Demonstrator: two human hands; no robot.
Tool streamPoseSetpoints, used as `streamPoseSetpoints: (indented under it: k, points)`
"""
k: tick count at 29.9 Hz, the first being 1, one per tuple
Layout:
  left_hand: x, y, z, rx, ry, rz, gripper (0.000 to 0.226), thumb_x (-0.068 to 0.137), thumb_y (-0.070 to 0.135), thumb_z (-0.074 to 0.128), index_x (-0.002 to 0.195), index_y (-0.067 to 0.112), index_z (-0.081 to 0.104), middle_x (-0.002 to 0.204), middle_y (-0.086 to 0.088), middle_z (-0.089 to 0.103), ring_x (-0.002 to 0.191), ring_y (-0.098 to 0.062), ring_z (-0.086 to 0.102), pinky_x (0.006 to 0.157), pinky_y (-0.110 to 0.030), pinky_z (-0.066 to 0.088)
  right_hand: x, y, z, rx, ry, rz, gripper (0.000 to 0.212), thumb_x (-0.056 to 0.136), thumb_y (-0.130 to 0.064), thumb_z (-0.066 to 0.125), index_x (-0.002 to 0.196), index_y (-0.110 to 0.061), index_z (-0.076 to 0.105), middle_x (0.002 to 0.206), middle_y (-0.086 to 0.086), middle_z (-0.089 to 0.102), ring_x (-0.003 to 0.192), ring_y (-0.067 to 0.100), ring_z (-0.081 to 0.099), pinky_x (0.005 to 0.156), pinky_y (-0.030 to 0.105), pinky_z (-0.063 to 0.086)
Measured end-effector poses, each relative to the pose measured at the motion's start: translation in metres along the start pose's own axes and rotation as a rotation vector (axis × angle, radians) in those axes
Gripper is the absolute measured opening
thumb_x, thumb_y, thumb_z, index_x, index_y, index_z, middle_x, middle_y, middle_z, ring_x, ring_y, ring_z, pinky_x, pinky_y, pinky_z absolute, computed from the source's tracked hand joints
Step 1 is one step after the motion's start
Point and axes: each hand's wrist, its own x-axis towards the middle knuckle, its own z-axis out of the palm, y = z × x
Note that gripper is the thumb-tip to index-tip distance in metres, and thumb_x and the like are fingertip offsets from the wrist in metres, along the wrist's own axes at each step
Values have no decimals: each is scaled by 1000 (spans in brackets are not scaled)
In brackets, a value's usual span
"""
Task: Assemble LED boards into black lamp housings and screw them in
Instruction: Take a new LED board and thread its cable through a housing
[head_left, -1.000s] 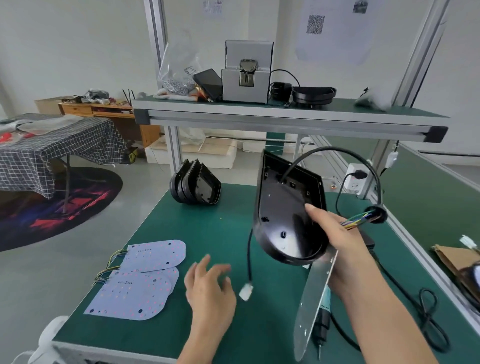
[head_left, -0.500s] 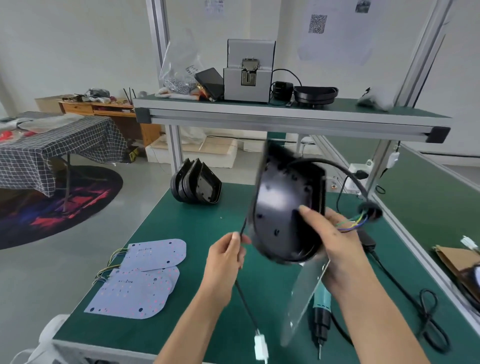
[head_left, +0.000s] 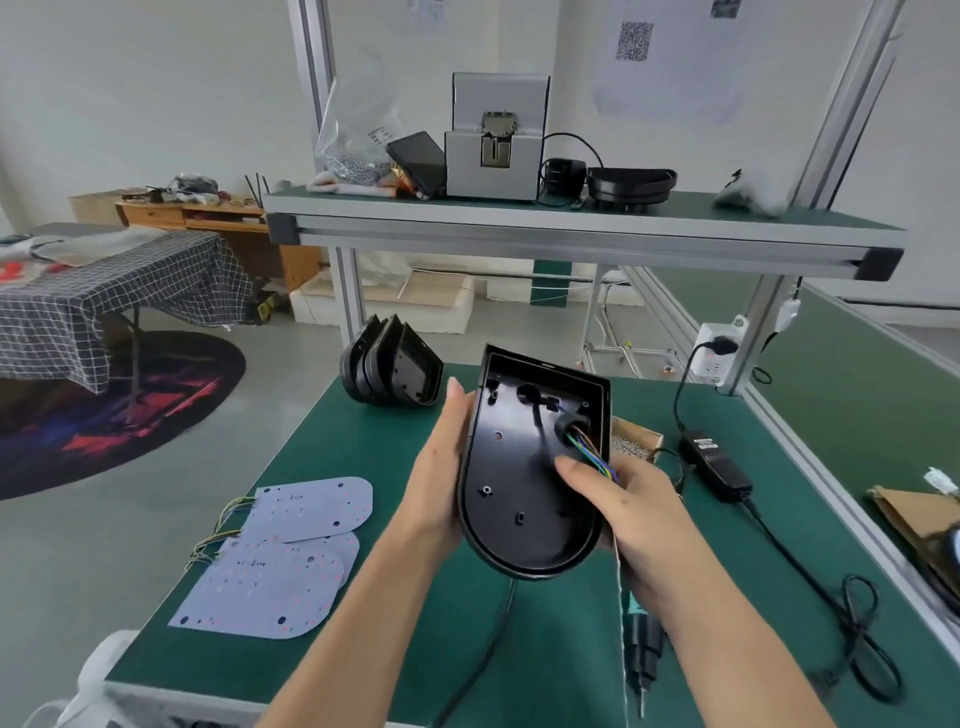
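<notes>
Head view: a person holds a black lamp housing (head_left: 524, 467), open side up, above a green workbench (head_left: 519, 639).

Head view detail: the left hand (head_left: 441, 467) cups the housing's left edge, fingers fairly straight along it. The right hand (head_left: 623, 499) grips the right side, fingers curled over the coloured wires (head_left: 592, 454) inside. Spare LED boards (head_left: 291, 551) lie on the bench to the left, well apart. Risk: the wires could get pinched or tugged loose if the right hand's grip shifts.
</notes>
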Motion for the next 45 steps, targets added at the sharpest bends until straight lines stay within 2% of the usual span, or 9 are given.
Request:
streamPoseSetpoints:
  k: [3, 8, 14, 19, 24, 28, 36, 42, 45]
  points:
    - [6, -7, -5, 37, -142, -65, 74, 100, 70, 38, 142, 14, 62, 145, -15, 61, 137, -33, 55, 122, -53, 31, -1, 2, -5, 2, 40, 25, 13, 97, -11, 70, 94, -2, 79, 96, 22, 79, 86, 33, 75, 82, 41, 59]
    - [7, -16, -12, 196, -219, -70, 74, 98, 76, 36, 150, 26, 54, 153, 0, 56, 145, -20, 47, 125, -51, 21, -5, 8, -16, -28, 39, 7, 17, 98, -14, 70, 86, -9, 81, 87, 13, 79, 73, 22, 73, 66, 29, 57]
    - [1, -27, -16, 99, -158, -66, 60, 93, 64, 56, 128, 19, 73, 133, -9, 70, 124, -23, 67, 105, -37, 51, -3, 31, -18, -169, 38, -10, 15, 99, -23, 73, 90, -11, 76, 91, 21, 75, 77, 19, 70, 70, 28, 54]
    - [-5, -36, -11, 41, -43, -106, 56, 71, 59, 75, 107, 17, 82, 116, -13, 77, 102, -25, 75, 84, -34, 58, -9, 35, -13, -231, 64, -91, 9, 98, -28, 73, 100, -36, 77, 95, -11, 80, 88, 8, 75, 68, 12, 52]
    - [-8, -45, -14, 85, 54, -117, 52, 67, 61, 66, 94, 19, 84, 106, -12, 79, 92, -23, 75, 89, -40, 49, -19, 40, -14, -623, 266, -457, 57, 89, -51, 74, 140, -38, 54, 123, -24, 55, 114, -3, 55, 91, 6, 41]
    - [-13, -45, -6, 159, 7, -93, 54, 79, 60, 59, 106, 19, 82, 114, -12, 77, 103, -24, 75, 90, -39, 51, -19, 37, -7, -903, 376, -653, 44, 93, -53, 63, 122, -22, 72, 113, -6, 62, 108, 15, 55, 96, 35, 47]
    - [-18, -42, -1, 261, 14, -26, 55, 85, 59, 58, 117, 19, 77, 122, -9, 75, 120, -28, 69, 114, -55, 42, -16, 30, 11, -579, 333, -544, 33, 97, -31, 74, 127, -32, 61, 106, -19, 73, 102, 4, 69, 88, 26, 54]
    - [-22, -37, -1, 314, 3, 66, 42, 86, 55, 56, 104, 25, 80, 104, -2, 79, 100, -19, 74, 91, -41, 54, -14, 24, 16, -560, 323, -586, 15, 96, -20, 76, 110, -24, 74, 99, -18, 76, 94, 0, 71, 81, 15, 53]
    - [-27, -36, 4, 371, 5, 121, 36, 87, 54, 55, 92, 26, 76, 90, 4, 77, 84, -9, 69, 79, -33, 49, -9, 17, 19, -627, 269, -561, 13, 96, -16, 71, 108, -19, 77, 100, -11, 77, 95, 7, 72, 84, 31, 57]
